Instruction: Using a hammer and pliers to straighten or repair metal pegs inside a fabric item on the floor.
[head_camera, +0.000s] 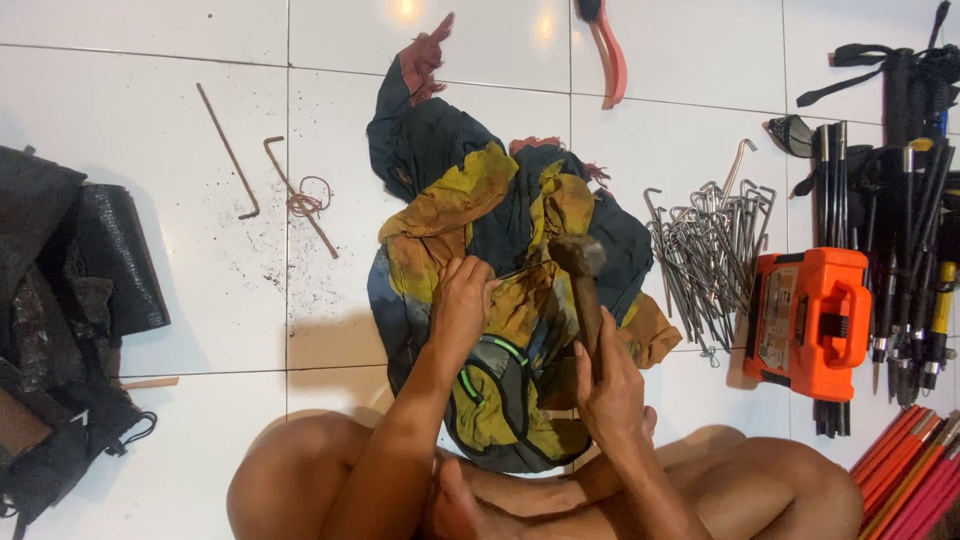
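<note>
My right hand (610, 385) grips the wooden handle of a hammer (582, 280), whose dark head hovers over a crumpled blue and yellow cloth (470, 200) on the white tiled floor. My left hand (462, 300) is closed on a thin metal peg (515, 272) and holds it down against the cloth just left of the hammer head. Most of the peg is hidden by my fingers. My bare knees frame the bottom of the view.
A pile of grey metal tent pegs (712, 250) lies right of the cloth, beside an orange case (812, 322) and dark poles (905, 230). Two rusty bent pegs (265, 170) lie at left near a black bag (70, 300). Orange-handled pliers (610, 55) rest at the top.
</note>
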